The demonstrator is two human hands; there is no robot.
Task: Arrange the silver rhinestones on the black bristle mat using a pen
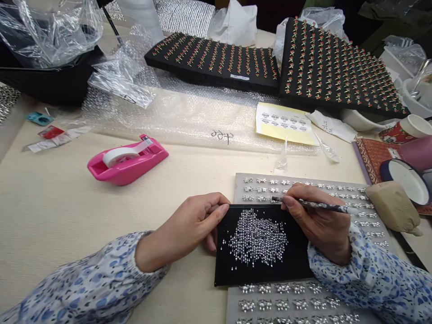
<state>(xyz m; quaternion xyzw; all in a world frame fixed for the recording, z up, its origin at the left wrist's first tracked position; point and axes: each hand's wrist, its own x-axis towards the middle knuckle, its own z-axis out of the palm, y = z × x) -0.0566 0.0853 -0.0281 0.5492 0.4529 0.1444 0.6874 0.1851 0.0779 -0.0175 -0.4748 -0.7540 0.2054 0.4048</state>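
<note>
Patterned sleeve [371,274], heaped silver pieces [258,238], black pad [263,274], pencil [313,205]

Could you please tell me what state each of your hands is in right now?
Left hand: loosely curled at the edge of the black board; whether it grips cannot be told.
Right hand: closed, holding a speckled dark pencil-like stick.

A black pad [236,274] carries a patch of tiny silver beads [258,238] and rests on a grey tray [243,182] of silver stars. A speckled stylus [320,206] angles above the tray.

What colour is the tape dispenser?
The tape dispenser is bright pink, seen best in the head view.
</note>
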